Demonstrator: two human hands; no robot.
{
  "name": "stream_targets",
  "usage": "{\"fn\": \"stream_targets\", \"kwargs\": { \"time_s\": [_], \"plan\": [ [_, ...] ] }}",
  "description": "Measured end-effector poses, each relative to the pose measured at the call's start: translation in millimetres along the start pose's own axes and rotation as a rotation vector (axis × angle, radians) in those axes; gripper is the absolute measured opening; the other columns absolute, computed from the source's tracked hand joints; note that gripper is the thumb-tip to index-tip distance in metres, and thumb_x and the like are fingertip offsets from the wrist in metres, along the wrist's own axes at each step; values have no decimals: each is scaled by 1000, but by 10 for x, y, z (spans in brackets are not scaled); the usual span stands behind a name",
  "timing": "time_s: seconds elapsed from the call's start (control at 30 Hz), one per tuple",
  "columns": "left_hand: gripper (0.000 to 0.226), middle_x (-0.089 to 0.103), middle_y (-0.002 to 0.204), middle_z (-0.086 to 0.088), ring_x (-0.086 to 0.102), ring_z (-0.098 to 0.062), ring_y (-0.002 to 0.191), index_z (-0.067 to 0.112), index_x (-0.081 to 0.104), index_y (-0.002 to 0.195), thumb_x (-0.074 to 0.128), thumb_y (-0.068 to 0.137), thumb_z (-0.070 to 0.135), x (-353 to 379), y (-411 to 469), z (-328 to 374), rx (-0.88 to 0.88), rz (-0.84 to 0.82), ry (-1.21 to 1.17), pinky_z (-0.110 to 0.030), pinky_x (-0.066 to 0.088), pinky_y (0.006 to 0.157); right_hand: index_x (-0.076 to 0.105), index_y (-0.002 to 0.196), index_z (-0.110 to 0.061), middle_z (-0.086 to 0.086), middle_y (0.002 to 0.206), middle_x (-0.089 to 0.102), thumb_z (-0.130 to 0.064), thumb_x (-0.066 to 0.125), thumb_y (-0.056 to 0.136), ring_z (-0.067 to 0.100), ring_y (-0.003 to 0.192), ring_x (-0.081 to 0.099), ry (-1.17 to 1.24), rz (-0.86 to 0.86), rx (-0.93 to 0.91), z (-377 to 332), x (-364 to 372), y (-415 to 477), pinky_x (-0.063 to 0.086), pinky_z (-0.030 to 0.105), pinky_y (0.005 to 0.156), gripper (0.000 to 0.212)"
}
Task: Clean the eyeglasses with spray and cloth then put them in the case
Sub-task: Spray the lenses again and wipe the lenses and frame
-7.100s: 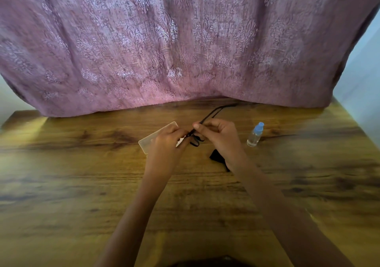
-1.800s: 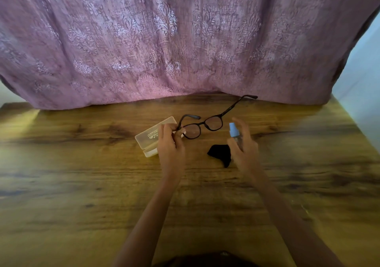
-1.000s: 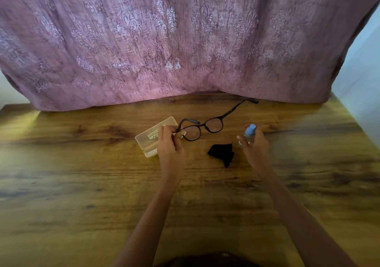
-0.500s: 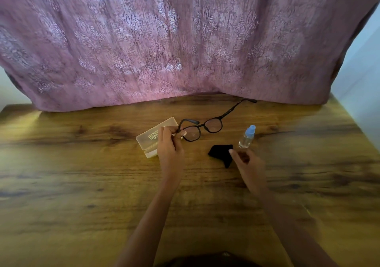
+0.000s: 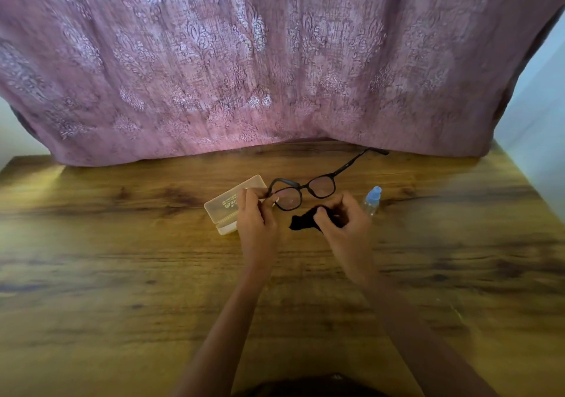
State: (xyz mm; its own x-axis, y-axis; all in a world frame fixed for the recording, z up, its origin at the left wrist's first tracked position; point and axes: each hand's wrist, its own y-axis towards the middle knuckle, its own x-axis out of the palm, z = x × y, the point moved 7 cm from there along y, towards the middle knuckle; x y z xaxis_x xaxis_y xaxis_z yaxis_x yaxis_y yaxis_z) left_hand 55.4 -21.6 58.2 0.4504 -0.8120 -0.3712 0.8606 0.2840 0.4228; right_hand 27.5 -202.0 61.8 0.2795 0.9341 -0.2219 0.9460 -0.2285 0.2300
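While the left hand [image 5: 256, 222] pinches the black-framed glasses [image 5: 305, 186] at one end of the frame between thumb and curled fingers, holding them above the wooden table [image 5: 122, 274] with one arm pointing back toward the pink patterned curtain [image 5: 275, 60], the right hand [image 5: 345, 231] just beside them has its fingers curled round a black cloth [image 5: 301, 222], a corner of which sticks out to the left. A pale plastic case [image 5: 227, 204] lies on the table partly behind the left hand. A small clear spray bottle [image 5: 371, 202] with a blue cap stands upright just right of the right hand.
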Motion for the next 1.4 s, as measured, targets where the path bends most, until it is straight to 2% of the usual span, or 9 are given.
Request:
{"fn": "stream_targets", "kwargs": {
  "time_s": [0.27, 0.43, 0.53, 0.67, 0.83, 0.9, 1.03, 1.23, 1.4],
  "plan": [
    [15, 51, 95, -3, 45, -8, 74, 3, 54, 96, 42, 89, -3, -35, -34, 184, 41, 16, -15, -17, 40, 59, 69, 99, -8, -2, 91, 67, -15, 68, 88, 7, 83, 60, -212, 89, -190, -350, 113, 60, 46, 15, 74, 13],
    [17, 46, 95, 5, 47, -1, 80, 10, 53, 95, 39, 89, 2, -43, -95, 313, 93, 43, -74, -17, 42, 64, 67, 97, -29, -9, 92, 67, -25, 71, 87, 4, 89, 62, -95, 155, 30, -206, 62, 55, 49, 16, 78, 12],
    [22, 44, 94, 8, 52, -17, 77, 11, 52, 97, 40, 89, -6, -11, -108, 283, 66, 9, -132, -35, 49, 59, 65, 89, -38, -17, 88, 69, -22, 73, 84, -2, 89, 64, 35, 153, 104, -188, 55, 63, 52, 18, 80, 19],
    [31, 48, 97, 12, 56, -10, 69, 16, 55, 99, 43, 90, -11, -4, -110, 260, 38, -46, -203, -19, 49, 54, 71, 86, -31, -12, 88, 72, -14, 76, 80, 2, 88, 66, 206, 162, 206, -80, 41, 66, 54, 21, 79, 18],
    [29, 66, 95, -3, 67, -14, 66, 20, 63, 106, 47, 95, -2, -33, -55, 150, -26, -230, -355, -22, 54, 57, 75, 89, -18, -2, 92, 74, -10, 78, 78, 10, 90, 69, 362, 187, 330, 58, 7, 79, 51, 13, 70, 14],
    [18, 70, 91, -9, 68, -20, 61, 15, 63, 105, 48, 99, 23, -20, -30, 62, -203, -326, -430, -24, 52, 49, 75, 89, -16, -2, 91, 74, -9, 79, 77, 10, 90, 69, 355, 181, 315, 45, 4, 93, 52, 14, 70, 14],
    [51, 73, 73, -12, 62, -19, 47, 18, 69, 85, 43, 91, 61, 56, -11, -26, -529, -616, -274, -20, 40, 38, 75, 88, -13, -5, 86, 75, -8, 79, 77, 8, 86, 70, 303, 151, 254, -17, 44, 83, 53, 17, 71, 13],
    [34, 65, 56, -12, 52, -16, 37, 10, 60, 78, 51, 93, 39, 75, 5, 39, -622, -837, -225, -17, 27, 33, 76, 90, -12, -5, 86, 75, -6, 78, 78, 8, 85, 70, 186, 125, 121, -125, 40, 90, 53, 17, 72, 13],
    [30, 56, 45, -1, 43, -12, 33, 11, 51, 77, 41, 96, 32, 80, -36, 103, -576, -918, -102, -14, 26, 32, 75, 96, -8, 2, 94, 73, -7, 75, 82, 13, 91, 68, 1, 118, -41, -247, 10, 72, 56, 30, 80, 14]
  ]
}}
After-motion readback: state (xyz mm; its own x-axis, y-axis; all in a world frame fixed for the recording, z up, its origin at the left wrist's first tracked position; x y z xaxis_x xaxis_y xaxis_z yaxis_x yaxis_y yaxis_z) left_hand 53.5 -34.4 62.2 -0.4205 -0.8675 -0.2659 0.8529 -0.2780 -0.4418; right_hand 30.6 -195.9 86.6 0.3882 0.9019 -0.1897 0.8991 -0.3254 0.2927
